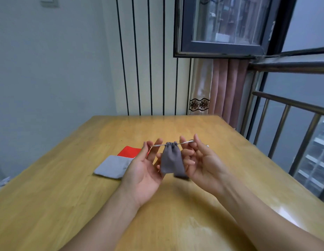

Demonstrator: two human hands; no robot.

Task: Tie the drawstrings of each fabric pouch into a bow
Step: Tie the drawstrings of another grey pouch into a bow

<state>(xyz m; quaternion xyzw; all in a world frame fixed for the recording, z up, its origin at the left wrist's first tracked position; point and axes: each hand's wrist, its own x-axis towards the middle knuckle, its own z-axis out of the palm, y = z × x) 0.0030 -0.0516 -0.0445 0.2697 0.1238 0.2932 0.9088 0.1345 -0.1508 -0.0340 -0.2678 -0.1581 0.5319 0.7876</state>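
The left hand [145, 171] and right hand [200, 161] are each pinching one drawstring [184, 142], pulling the dark grey pouch [171, 161] shut above the middle of the tabletop [67, 196].

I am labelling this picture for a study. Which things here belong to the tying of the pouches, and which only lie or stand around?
For the job:
- dark grey pouch, mouth cinched
- its drawstring, pulled sideways by left hand and right hand
- light grey pouch, flat
- red pouch, flat

Just around:
- wooden table
- curtain
- window
- railing
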